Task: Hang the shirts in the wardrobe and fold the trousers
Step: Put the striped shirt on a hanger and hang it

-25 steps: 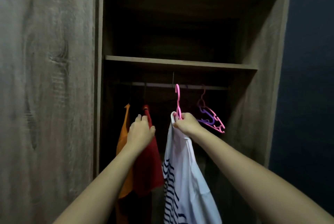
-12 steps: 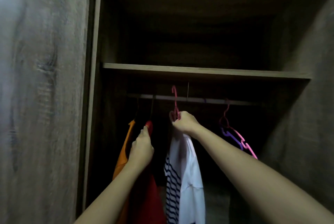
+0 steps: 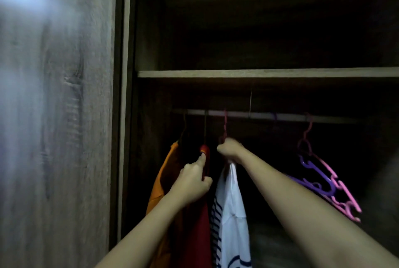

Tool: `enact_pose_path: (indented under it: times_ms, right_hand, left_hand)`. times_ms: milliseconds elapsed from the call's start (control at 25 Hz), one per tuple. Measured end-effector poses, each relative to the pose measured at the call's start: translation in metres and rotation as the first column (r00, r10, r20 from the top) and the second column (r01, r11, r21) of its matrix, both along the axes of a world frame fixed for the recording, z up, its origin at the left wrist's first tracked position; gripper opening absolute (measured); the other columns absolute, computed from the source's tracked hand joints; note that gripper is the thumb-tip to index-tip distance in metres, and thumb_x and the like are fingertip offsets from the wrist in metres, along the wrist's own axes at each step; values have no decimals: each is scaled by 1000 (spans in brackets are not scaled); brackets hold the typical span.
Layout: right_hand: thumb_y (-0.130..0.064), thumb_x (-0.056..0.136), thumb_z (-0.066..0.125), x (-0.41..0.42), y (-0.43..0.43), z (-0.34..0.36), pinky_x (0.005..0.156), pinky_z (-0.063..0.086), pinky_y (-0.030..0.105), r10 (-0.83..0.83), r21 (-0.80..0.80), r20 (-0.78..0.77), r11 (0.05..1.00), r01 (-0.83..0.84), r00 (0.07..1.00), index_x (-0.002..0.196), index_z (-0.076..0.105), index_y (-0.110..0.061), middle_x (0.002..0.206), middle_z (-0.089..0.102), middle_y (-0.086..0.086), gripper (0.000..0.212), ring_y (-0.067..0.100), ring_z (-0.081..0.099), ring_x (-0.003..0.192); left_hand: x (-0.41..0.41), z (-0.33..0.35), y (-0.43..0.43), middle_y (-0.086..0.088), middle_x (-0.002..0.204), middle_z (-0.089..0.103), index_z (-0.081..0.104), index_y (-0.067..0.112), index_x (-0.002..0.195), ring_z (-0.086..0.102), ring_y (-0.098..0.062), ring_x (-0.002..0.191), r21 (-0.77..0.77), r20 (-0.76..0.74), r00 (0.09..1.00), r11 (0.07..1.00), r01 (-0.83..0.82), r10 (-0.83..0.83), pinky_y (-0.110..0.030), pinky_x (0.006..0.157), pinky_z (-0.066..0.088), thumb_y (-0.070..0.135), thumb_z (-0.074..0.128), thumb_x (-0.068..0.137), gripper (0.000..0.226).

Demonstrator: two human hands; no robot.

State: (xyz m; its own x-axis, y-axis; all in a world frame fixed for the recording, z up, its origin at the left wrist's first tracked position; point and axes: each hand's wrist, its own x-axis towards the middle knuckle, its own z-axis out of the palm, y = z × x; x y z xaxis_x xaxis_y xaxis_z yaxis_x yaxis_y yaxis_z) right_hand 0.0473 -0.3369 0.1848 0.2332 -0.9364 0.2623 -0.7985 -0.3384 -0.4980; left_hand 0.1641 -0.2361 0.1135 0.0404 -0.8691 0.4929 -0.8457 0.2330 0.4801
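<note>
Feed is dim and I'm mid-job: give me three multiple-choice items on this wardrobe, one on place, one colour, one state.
1. Where do the empty hangers hang? A) on the floor B) right of the white striped shirt C) in a basket
2. The shirt the left hand holds is: A) red B) green C) black
3. The right hand is: A) open, idle B) gripping the pink hanger C) holding trousers
B: they hang at the rail's right end. A: its fingers are on the red shirt. B: its fingers curl round the hanger's neck.
</note>
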Motion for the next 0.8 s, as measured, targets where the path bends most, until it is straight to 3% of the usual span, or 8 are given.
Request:
enact_pose_path:
  times_ms: [160, 280, 360, 440, 560, 800]
  right_hand:
    - [-14, 87, 46, -1, -5, -10, 44, 30, 22, 8, -13, -14, 1000, -8, 1000, 60, 41, -16, 63, 44, 2, 27, 22, 52, 77]
    - [-18, 85, 50, -6, 3, -5, 49, 38, 21, -6, -12, -115, 1000, 5, 993, 72, 55, -13, 78, 57, 9, 15, 26, 59, 84]
    - [-22, 86, 51, -11, 11, -2, 67, 48, 28, -104, -186, -153, 980, 75, 983, 98, 63, -5, 100, 64, 19, 25, 34, 62, 99]
    - [-20, 87, 47, -15, 29, -3, 84, 46, 36, -154, -468, -24, 875, 125, 988, 108, 59, 2, 110, 59, 26, 32, 40, 56, 106]
    - [-15, 80, 41, -4, 59, -16, 92, 37, 38, 31, -680, 136, 730, 70, 990, 114, 57, -2, 109, 57, 22, 40, 39, 51, 105]
    - [-3, 74, 47, 85, 131, -75, 84, 34, 27, 302, -704, 178, 704, -93, 937, 102, 61, -5, 95, 61, 13, 31, 30, 56, 91]
  left_hand:
    - [0, -4, -2, -17, 122, 59, 14, 16, 151, 61, -31, 103, 3, 4, 1000, 1000, -16, 16, -33, 86, 50, 22, 51, 82, 78]
    - [0, -3, -1, -18, 136, 50, 14, 14, 151, 53, -32, 118, 0, 21, 1000, 1000, -22, 22, -34, 96, 45, 28, 51, 88, 74]
    - [1, -2, 5, -13, 147, 40, 21, 9, 149, 40, -28, 133, -97, 9, 999, 994, -41, 42, -32, 108, 33, 34, 51, 92, 69]
    - [5, -1, 17, -12, 147, 39, 29, 7, 146, 37, -23, 136, -228, -28, 999, 972, -50, 45, -24, 110, 25, 30, 50, 94, 61]
    - [24, -4, 39, -11, 141, 48, 39, 5, 141, 45, -21, 131, -368, -105, 993, 926, -86, 50, -20, 106, 28, 18, 51, 93, 51]
    - [106, -39, 122, -13, 123, 63, 57, 4, 127, 61, -23, 112, -410, -172, 971, 884, -225, 167, -24, 98, 40, 15, 48, 89, 40]
